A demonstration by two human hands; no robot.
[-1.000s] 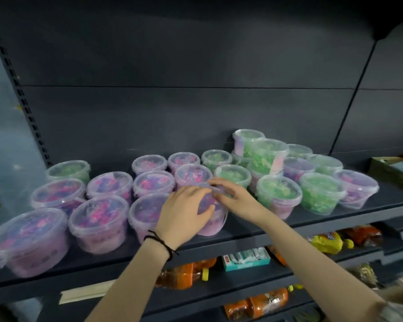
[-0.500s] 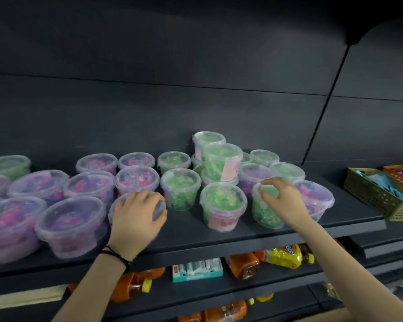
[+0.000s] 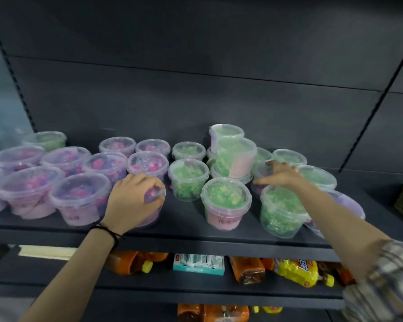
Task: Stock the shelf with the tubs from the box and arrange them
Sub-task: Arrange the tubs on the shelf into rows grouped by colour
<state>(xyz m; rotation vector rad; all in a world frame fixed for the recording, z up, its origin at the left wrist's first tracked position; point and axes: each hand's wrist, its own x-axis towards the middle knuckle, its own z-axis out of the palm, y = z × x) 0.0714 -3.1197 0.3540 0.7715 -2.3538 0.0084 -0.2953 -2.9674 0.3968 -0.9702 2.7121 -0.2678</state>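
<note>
Now the hands have parted. The left hand (image 3: 135, 201) stays curled over the lid of the purple tub (image 3: 155, 212) at the front of the shelf (image 3: 184, 217), while the right hand (image 3: 283, 176) has reached, fingers spread and holding nothing, to a stray purple tub (image 3: 259, 169) among the green tubs (image 3: 226, 201). Sorting by colour looks under way, not finished.

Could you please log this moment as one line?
left hand: grips front purple tub | right hand: open over second-row purple tub
</note>
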